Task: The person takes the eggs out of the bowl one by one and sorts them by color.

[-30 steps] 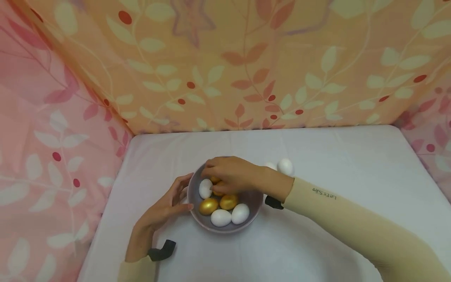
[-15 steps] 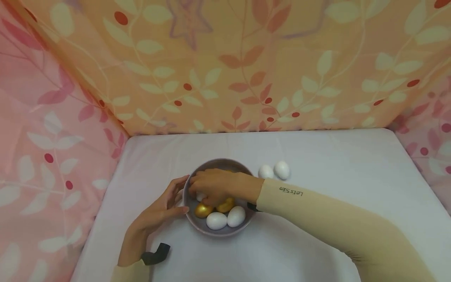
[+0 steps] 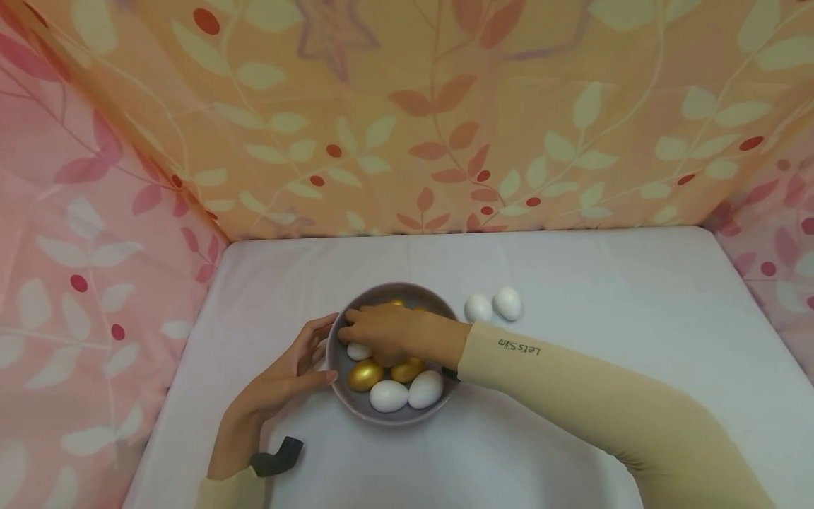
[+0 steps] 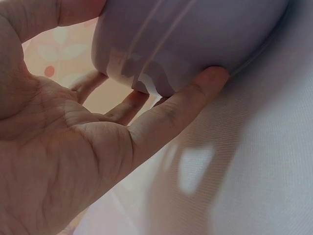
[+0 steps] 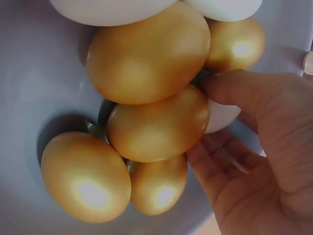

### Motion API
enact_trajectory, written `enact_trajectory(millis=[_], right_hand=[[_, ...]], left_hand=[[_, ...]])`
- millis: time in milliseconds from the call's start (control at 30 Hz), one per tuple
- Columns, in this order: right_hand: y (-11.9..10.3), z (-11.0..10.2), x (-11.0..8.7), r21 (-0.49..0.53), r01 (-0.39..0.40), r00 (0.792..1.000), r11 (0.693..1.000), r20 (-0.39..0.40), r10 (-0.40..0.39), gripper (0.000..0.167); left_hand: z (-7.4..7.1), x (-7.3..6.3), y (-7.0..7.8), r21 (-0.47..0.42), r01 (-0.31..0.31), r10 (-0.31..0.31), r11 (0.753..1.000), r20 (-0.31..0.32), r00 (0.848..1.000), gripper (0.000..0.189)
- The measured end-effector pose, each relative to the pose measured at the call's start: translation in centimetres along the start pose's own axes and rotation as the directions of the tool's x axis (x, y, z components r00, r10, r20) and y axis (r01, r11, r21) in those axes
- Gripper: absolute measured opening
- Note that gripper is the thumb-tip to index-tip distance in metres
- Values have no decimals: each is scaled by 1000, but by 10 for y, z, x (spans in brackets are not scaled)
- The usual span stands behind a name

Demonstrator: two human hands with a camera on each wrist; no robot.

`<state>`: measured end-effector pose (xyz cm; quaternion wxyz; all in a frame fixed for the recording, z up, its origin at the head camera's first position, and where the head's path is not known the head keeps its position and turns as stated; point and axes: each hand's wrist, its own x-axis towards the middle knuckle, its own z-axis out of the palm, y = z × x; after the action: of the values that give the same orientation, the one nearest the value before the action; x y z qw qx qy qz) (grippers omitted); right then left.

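Observation:
A grey-purple bowl (image 3: 397, 422) holds gold and white eggs. My right hand (image 3: 388, 332) reaches down into its left part. In the right wrist view, the thumb and fingers of the right hand (image 5: 264, 132) pinch a white egg (image 5: 222, 116), mostly hidden behind them. Beside that hand lie several gold eggs (image 5: 157, 125), touching one another. My left hand (image 3: 280, 382) rests against the bowl's left side, thumb and fingers spread. In the left wrist view, its nearly straight fingers (image 4: 171, 115) touch the outer wall of the bowl (image 4: 195, 34).
Two white eggs (image 3: 492, 305) lie on the white tabletop (image 3: 604, 297), right of the bowl and behind the right forearm. Two more white eggs (image 3: 407, 393) sit at the bowl's near side. A patterned orange cloth (image 3: 445, 141) hangs along the table's back edge.
My right hand has moved left and lower inside the bowl, over the white egg at its left side. The left hand stays against the bowl. The head view has shifted slightly.

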<state>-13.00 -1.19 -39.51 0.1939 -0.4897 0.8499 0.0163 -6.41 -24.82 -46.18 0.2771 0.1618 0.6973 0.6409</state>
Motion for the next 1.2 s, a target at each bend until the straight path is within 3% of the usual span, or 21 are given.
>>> enact_trajectory(millis=[333, 600, 900, 1033, 1200], right_hand=[[2, 2, 1, 27, 61, 998, 998, -29, -60, 34], [-1, -5, -10, 63, 54, 997, 997, -51, -51, 49], [3, -12, -27, 257, 49, 989, 965, -145, -12, 48], [10, -13, -42, 340, 54, 968, 939, -249, 35, 45], [14, -12, -70, 471, 77, 912, 879, -390, 129, 40]], left_hand=[[0, 0, 0, -5, 12, -12, 1000, -3, 1000, 85], [0, 0, 0, 10, 7, -7, 1000, 1, 1000, 83], [-4, -1, 3, 43, -27, 27, 999, 3, 1000, 83], [-3, 0, 3, 89, -17, 19, 996, -22, 1000, 83], [0, -1, 0, 67, -10, 11, 998, -23, 1000, 82]])
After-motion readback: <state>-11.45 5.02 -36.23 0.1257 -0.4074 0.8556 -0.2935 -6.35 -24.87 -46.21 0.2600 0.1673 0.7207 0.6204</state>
